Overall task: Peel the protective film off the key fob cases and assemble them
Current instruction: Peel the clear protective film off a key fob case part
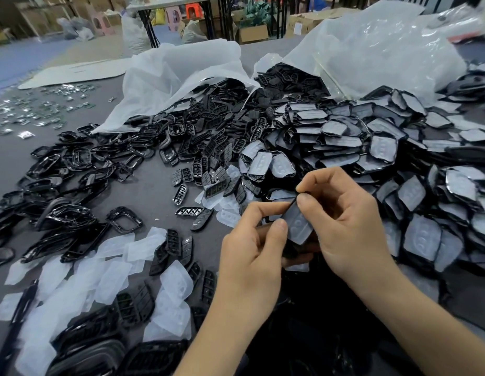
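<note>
One key fob case (298,226), film unpeeled, held just beside the pile of wrapped cases (371,147): my left hand (252,251) grips its side to steady it, my right hand (347,223) pinches its top corner, seemingly to start the peel; discarded films (111,253) lie to my left.

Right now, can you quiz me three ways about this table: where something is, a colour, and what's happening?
1. Where do the peeled films lie? A) beside the left hand B) inside a bag C) on a stool
2. What colour are the loose frames? A) red B) black C) yellow
3. The held key fob case is A) film-covered B) bare C) snapped
Answers: 1 A, scattered at its left. 2 B, all glossy black. 3 A, whitish film covers it where the right hand pinches.
</note>
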Tool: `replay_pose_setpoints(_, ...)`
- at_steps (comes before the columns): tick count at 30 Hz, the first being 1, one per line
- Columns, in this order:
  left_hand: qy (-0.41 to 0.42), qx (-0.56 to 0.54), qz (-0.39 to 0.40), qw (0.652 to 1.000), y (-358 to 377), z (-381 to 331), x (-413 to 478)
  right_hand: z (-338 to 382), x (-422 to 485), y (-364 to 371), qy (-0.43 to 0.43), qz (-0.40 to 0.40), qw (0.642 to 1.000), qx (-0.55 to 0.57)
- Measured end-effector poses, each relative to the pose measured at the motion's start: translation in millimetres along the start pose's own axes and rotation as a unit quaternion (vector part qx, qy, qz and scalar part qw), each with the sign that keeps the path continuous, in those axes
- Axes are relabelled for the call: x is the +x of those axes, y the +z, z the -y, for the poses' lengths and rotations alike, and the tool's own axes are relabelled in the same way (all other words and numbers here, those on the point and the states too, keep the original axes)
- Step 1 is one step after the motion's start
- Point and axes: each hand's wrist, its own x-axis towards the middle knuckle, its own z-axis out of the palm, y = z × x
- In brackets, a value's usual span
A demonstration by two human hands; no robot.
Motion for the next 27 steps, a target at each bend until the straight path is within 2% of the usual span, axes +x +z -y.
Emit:
replay_pose_setpoints(3,0.021,0.043,-0.024,0.999,0.2,1.0,-0.8,-0.5,-1.5,0.3,-0.018,0.012,0.999,-0.024)
replay_pose_setpoints(8,0.054,0.083,-0.049,0.994,-0.9,2.1,-1.9,0.9,1.0,-1.3,0.005,0.039,0.998,0.04)
replay_pose_setpoints(13,0.07,0.116,-0.077,0.988,-2.3,1.1,-1.0,3.1,-2.7,1.8,0.002,0.077,0.997,0.032)
replay_pose_setpoints(20,0.079,0.108,-0.056,0.989,-3.4,-0.6,-1.5,2.4,-3.8,1.4,0.077,0.078,0.984,0.14)
replay_pose_setpoints(23,0.061,0.074,-0.032,0.995,-3.4,-0.7,-1.4,2.1,-1.9,1.9,0.107,0.06,0.978,0.167)
replay_pose_setpoints(27,0.076,0.084,-0.02,0.993,-3.7,-1.7,-1.3,1.4,-1.0,1.4,0.121,0.034,0.978,0.166)
